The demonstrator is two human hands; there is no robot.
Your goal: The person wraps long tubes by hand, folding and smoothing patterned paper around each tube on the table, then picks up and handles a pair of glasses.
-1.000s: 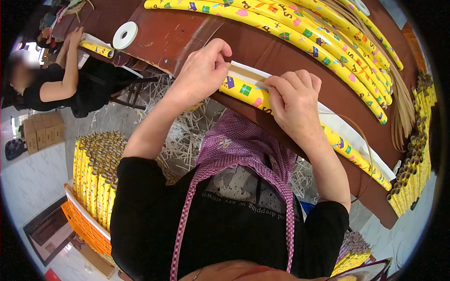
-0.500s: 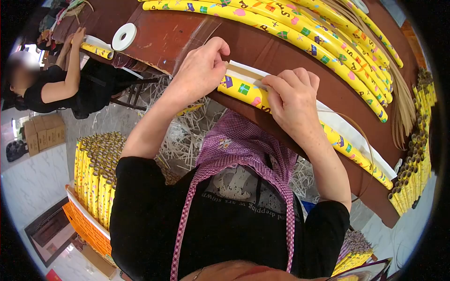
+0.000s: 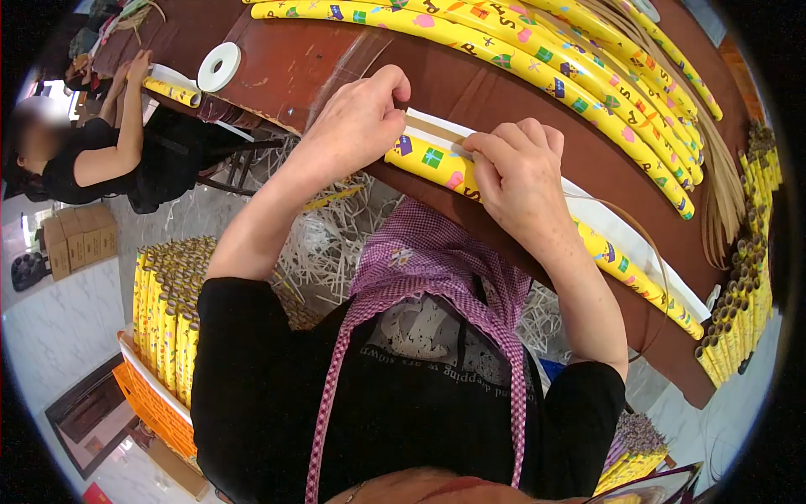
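Note:
A yellow patterned paper roll [image 3: 621,263] with a white inner flap [image 3: 617,220] lies along the table's front edge. At its left end my left hand [image 3: 359,120] has its fingers curled in and pressed on the paper. Farther right, my right hand [image 3: 520,170] pinches a thin brown strip [image 3: 432,128] that lies on the white flap between the hands. The strip's loose part loops out to the right of my right hand, over the roll. The fingertips of my left hand are partly hidden.
Long yellow rolls [image 3: 504,59] lie across the brown table [image 3: 336,50], with brown strips [image 3: 718,185] at their right. A white tape roll [image 3: 219,66] is at the back left. Upright rolls fill an orange crate [image 3: 151,403]. A co-worker [image 3: 92,155] sits at left.
My right hand has slid slightly left along the strip and the flap. My left hand has shifted a little up and left. The long rolls at the back have moved slightly left.

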